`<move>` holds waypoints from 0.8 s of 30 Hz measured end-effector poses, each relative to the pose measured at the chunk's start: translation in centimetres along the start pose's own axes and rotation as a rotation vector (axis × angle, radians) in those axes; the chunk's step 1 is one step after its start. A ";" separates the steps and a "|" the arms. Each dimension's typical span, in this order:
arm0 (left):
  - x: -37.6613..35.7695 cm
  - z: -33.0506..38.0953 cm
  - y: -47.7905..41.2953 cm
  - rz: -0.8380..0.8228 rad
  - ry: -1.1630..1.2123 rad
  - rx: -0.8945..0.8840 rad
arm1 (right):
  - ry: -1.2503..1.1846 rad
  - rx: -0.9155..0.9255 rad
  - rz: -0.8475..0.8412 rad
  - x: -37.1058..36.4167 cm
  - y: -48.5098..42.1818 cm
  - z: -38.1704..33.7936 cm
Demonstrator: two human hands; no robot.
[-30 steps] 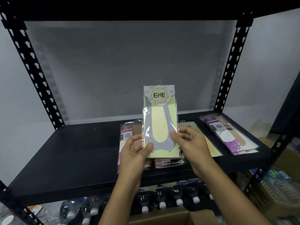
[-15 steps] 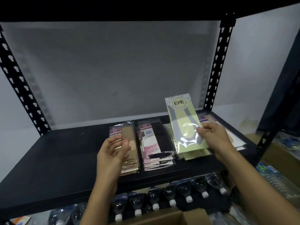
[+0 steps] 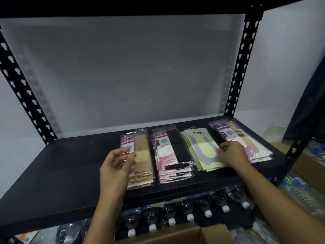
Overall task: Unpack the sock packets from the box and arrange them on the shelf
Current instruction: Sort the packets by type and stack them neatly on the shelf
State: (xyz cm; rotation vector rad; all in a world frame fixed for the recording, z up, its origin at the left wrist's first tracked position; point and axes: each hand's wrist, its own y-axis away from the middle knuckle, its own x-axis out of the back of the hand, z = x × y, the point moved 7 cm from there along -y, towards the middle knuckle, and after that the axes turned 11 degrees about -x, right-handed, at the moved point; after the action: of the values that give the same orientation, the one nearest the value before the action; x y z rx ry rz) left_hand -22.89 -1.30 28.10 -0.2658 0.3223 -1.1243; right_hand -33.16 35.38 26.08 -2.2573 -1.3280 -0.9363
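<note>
Yellow packet (image 3: 202,148) now flat atop matching pile (image 3: 211,169), 1 s ago upright in both hands. R hand (image 3: 232,153) pinches its edge; L hand (image 3: 117,166) off, fingers loose, empty. Prob box (image 3: 184,235) next.

The cardboard box (image 3: 175,235) is cut off by the bottom edge.

Stockroom: slotted steel shelving (image 3: 241,71), bottled water packs (image 3: 190,211), cartons (image 3: 175,235).

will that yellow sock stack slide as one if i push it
Probably fans out: the yellow stack already lies splayed. Its glossy film looks slippery, so packets likely slide over each other. Each seems thin and light; the right hand pinches the top one by its edge.
</note>
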 end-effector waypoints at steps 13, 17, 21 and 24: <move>0.9 0.7 0.0 0.010 -0.128 -0.071 | -0.146 0.217 0.122 1.5 2.6 -1.1; 1.3 0.7 -0.1 0.011 -0.172 -0.073 | -0.202 0.263 0.105 1.2 5.5 -2.4; 2.2 0.0 -0.1 0.016 -0.256 -0.045 | -0.316 0.368 0.035 0.4 10.3 -6.1; 3.3 -1.3 -0.1 0.024 -0.346 0.011 | -0.341 0.434 -0.126 -2.1 14.5 -8.9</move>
State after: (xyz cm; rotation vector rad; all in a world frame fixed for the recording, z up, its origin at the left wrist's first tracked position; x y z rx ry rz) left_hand -22.18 -4.45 26.52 -0.4391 0.0122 -1.0346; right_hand -24.50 21.63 31.34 -2.0625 -1.6443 -0.2578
